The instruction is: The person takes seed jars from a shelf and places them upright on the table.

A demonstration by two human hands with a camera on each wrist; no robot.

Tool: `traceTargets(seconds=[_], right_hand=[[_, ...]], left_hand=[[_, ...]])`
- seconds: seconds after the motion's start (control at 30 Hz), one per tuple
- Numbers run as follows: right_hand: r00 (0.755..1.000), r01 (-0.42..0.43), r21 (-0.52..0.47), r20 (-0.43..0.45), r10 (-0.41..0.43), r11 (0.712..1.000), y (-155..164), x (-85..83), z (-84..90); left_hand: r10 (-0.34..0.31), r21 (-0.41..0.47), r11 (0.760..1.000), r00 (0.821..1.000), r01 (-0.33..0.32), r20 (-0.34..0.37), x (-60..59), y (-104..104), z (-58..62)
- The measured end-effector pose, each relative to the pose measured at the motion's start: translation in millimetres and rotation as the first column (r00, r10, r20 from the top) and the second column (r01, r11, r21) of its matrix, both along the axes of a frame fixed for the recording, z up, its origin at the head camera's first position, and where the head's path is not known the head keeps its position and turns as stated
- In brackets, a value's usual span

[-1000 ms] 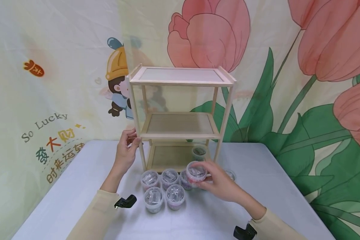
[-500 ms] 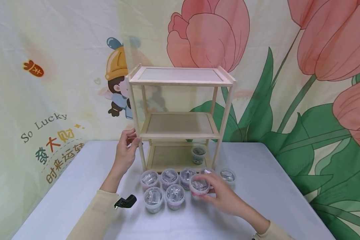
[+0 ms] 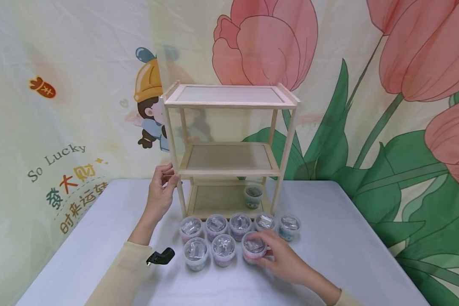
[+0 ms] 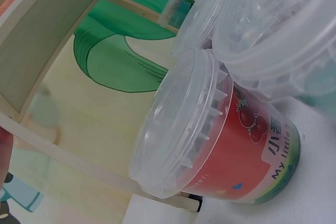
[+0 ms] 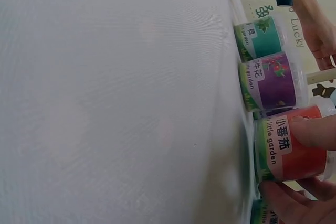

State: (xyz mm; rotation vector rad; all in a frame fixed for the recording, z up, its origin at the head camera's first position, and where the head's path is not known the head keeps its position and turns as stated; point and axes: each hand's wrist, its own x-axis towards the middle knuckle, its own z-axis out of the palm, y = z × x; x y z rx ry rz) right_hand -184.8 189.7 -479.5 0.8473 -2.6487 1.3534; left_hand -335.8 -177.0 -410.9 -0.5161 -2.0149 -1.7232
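Note:
My right hand point(image 3: 284, 257) grips a lidded clear plastic cup point(image 3: 253, 245), which stands at the right end of the front row on the table. In the right wrist view its red label point(image 5: 302, 162) reads "little garden", and the thumb lies across it. My left hand point(image 3: 161, 193) holds the left front post point(image 3: 179, 189) of a three-tier wooden shelf point(image 3: 229, 173) at middle-tier height. Two similar cups stand left of the held one, and several more form a row behind. Another cup point(image 3: 253, 196) sits on the bottom tier, toward the right. The left wrist view shows a red-labelled cup point(image 4: 210, 140) close up.
The cups' back row runs along the shelf's front edge, ending with a teal-tinted cup point(image 3: 289, 227) at the right. A white cloth point(image 3: 329, 221) covers the table. Behind the shelf hangs a printed backdrop point(image 3: 329, 127) with tulips.
My right hand has brought the red-labelled cup down and toward me, from in front of the shelf to the front row. The left hand stays on the post.

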Motion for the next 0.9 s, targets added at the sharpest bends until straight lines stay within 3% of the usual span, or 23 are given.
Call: traceTargets(seconds=[0.2, 0.53, 0.7, 0.9], right_hand=[[0.997, -0.008, 0.030, -0.076, 0.010, 1.000, -2, 0.1, -10.4], [1.000, -0.008, 0.036, -0.016, 0.008, 0.999, -2, -1.4, -12.4], [0.998, -0.065, 0.068, 0.003, 0.065, 0.996, 2, -1.7, -5.2], [0.990, -0.128, 0.199, -0.025, 0.136, 0.972, 9, 1.6, 13.1]], left_hand=[[0.004, -0.005, 1.000, 1.000, -0.004, 0.001, -0.7, 0, -0.6], [0.002, -0.003, 1.000, 1.000, -0.002, 0.000, -1.0, 0, 0.5], [0.003, -0.014, 1.000, 1.000, -0.003, 0.003, -0.5, 0, 1.1], [0.003, -0.006, 1.000, 1.000, -0.003, -0.001, -0.5, 0, 0.3]])
